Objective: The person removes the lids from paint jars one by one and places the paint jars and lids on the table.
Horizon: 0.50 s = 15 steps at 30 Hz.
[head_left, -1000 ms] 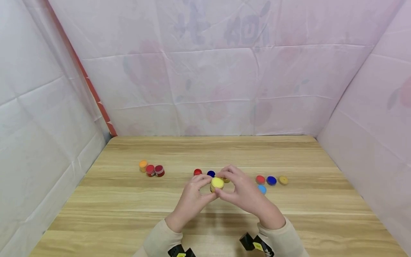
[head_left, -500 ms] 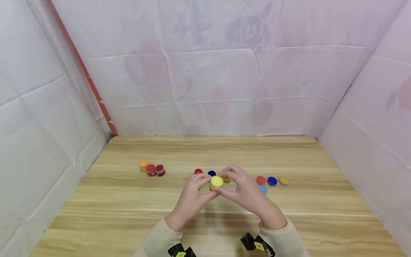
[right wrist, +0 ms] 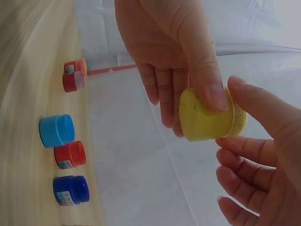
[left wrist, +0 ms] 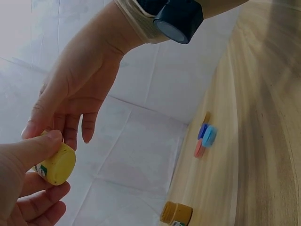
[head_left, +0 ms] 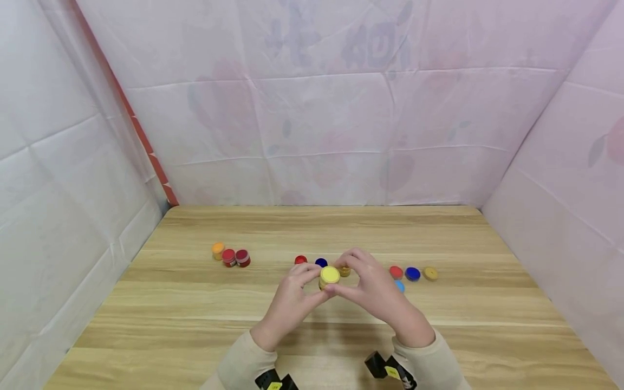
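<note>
A small yellow paint jar (head_left: 329, 275) is held in the air between both hands, its round top showing in the head view. My left hand (head_left: 292, 292) grips the body of the jar, with the thumb across its side in the right wrist view. At the other end, my right hand (head_left: 372, 292) pinches the rim with thumb and index finger. The other right fingers (right wrist: 244, 183) reach out past the jar. Beyond the hands, an uncapped red jar (right wrist: 70, 154), dark blue jar (right wrist: 70, 189), light blue jar (right wrist: 57, 131) and mustard jar (left wrist: 177, 213) stand on the table.
To the right lie loose lids: red (head_left: 396, 272), dark blue (head_left: 413, 274), mustard (head_left: 430, 273) and light blue (head_left: 399, 285). At the left an orange jar (head_left: 218, 250), a red jar (head_left: 229, 257) and a dark red jar (head_left: 242, 258) stand together. Cloth walls (head_left: 312, 119) surround the wooden table (head_left: 195, 319).
Both hands stay around the yellow jar in nearly the same place. The right-hand fingers shift only slightly at its rim.
</note>
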Available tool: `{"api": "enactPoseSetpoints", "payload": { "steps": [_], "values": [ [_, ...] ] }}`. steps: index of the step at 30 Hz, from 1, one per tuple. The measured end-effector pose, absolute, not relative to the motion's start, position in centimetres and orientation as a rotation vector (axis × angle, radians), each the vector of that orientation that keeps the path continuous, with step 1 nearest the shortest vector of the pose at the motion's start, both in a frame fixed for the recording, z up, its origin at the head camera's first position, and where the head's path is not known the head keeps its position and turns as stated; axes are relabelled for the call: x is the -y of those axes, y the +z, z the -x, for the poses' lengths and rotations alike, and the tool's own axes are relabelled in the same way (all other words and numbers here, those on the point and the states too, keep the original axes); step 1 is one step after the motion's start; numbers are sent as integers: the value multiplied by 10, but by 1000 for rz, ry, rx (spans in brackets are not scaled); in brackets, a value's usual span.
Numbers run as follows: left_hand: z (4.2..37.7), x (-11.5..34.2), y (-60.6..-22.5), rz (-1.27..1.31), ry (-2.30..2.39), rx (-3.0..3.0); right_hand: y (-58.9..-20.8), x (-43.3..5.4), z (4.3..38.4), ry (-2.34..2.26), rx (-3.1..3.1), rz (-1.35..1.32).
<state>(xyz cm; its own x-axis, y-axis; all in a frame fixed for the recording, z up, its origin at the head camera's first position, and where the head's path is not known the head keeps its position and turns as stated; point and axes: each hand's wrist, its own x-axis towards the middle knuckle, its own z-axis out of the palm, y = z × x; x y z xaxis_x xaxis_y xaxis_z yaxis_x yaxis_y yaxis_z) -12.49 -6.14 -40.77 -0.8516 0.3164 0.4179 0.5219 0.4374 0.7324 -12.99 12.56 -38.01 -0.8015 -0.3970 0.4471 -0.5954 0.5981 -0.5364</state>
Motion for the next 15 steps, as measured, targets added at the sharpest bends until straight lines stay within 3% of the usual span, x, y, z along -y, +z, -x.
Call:
{"api": "enactPoseSetpoints", "payload": {
  "steps": [15],
  "values": [
    [125, 62, -409, 767, -1356, 2471, -380, -128, 130, 1040, 2544, -916]
  ]
}}
